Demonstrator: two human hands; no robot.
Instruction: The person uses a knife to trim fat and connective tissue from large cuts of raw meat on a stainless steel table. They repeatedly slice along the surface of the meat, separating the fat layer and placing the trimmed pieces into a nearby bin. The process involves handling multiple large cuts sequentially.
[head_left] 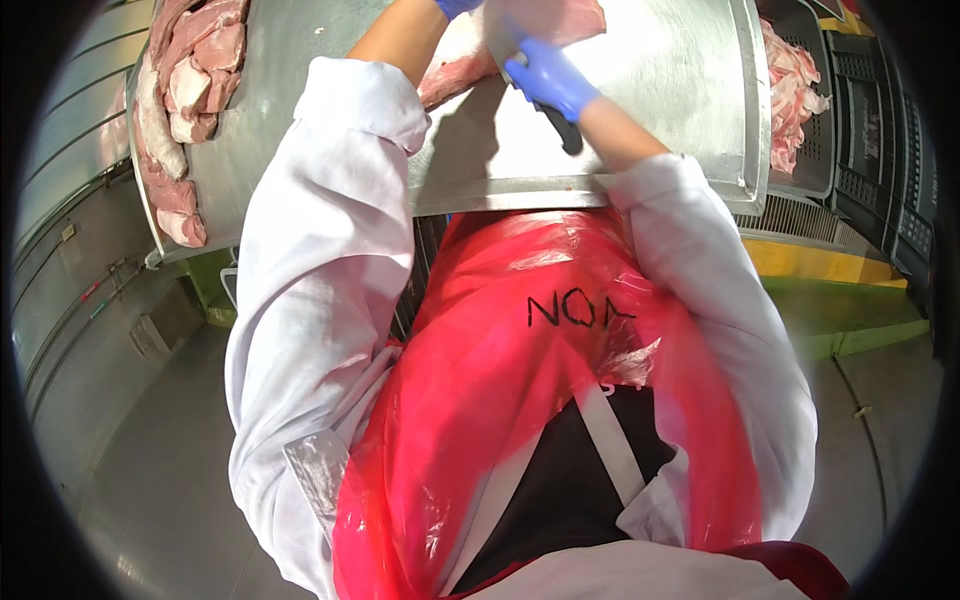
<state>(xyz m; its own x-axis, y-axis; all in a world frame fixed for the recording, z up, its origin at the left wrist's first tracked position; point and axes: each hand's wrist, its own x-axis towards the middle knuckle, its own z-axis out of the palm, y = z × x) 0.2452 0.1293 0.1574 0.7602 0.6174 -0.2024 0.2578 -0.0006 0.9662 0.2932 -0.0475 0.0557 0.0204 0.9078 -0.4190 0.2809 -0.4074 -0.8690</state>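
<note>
A knife with a black handle [563, 130] is held in my right hand [552, 78], whose blue-gloved fingers are wrapped round it. Its blade, partly smeared by motion, points away from me over a large piece of pink raw meat [462, 72] on the metal table [680, 100]. At the top edge, only a bit of my left hand [458, 5] in its blue glove shows, by the far left side of that meat. Its fingers are out of the picture, so what it touches is hidden.
Along the table's left edge lies a row of raw meat pieces [205, 70]. A dark crate [822, 150] with pale meat trimmings [790, 95] stands beyond the right edge, next to more black crates [870, 120]. The table has a raised metal rim [520, 195] nearest me.
</note>
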